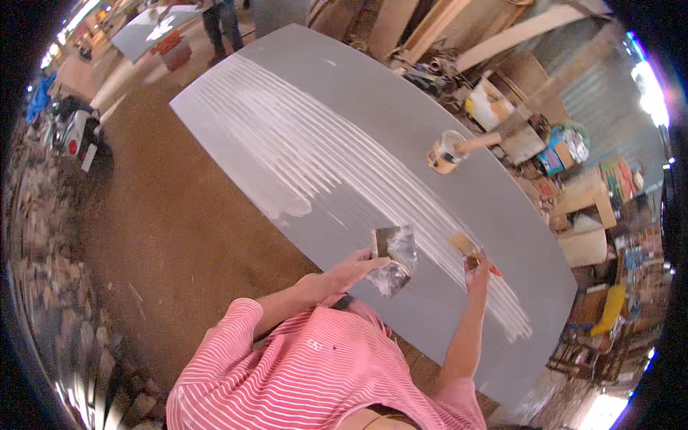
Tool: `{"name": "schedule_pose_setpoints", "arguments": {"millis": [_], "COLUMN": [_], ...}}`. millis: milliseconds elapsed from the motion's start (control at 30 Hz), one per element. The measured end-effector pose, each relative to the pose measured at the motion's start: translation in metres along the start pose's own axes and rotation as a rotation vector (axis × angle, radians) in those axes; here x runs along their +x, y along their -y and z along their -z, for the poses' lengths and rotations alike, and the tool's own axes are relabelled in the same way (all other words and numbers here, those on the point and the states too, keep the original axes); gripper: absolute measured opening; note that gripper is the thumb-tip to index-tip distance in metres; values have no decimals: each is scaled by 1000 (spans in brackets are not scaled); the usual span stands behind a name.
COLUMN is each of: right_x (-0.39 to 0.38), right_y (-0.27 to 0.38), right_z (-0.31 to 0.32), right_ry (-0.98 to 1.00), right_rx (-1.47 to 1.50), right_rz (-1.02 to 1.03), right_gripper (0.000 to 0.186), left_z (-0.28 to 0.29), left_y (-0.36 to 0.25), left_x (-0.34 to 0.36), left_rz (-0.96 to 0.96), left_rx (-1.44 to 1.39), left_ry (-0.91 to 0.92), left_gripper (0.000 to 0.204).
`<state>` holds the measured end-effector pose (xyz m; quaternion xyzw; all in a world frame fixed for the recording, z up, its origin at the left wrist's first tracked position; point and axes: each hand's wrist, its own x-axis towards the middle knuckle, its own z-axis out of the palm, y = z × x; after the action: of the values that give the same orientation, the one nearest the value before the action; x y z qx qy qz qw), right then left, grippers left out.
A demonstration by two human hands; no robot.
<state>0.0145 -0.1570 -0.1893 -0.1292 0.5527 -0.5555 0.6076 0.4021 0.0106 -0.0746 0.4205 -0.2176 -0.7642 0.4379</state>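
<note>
A long grey panel (512,208) lies in front of me, with ridged white stripes of a wet-looking coating (337,154) running along it. My left hand (356,269) grips a boxy metal tin (403,247) smeared with white, held over the panel's near edge. My right hand (476,272) is closed round a flat paintbrush (461,242) with pale bristles and a bit of red-orange at its handle. The bristles are at the white stripes, right of the tin. Whether they press on the surface I cannot tell.
An open can (446,153) with a wooden stick (479,142) across it stands on the panel's far side. Behind lie timber boards (512,43) and clutter. A motorcycle (77,135) stands at the left. At the back, a person (221,29) stands near another panel (149,32).
</note>
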Motion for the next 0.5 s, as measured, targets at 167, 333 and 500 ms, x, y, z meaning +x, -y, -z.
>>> {"name": "schedule_pose_setpoints", "arguments": {"millis": [167, 333, 500], "right_x": [133, 185, 50], "right_y": [42, 70, -67], "right_z": [-21, -31, -137], "right_ry": [163, 86, 440], "right_rx": [13, -452, -879], "right_rz": [58, 525, -83], "right_gripper": [21, 34, 36], "left_z": [18, 40, 56], "left_y": [-13, -2, 6], "left_x": [-17, -6, 1], "left_rz": [53, 110, 126], "left_rx": [205, 138, -39], "left_ry": [-55, -107, -438], "left_gripper": [35, 33, 35]}}
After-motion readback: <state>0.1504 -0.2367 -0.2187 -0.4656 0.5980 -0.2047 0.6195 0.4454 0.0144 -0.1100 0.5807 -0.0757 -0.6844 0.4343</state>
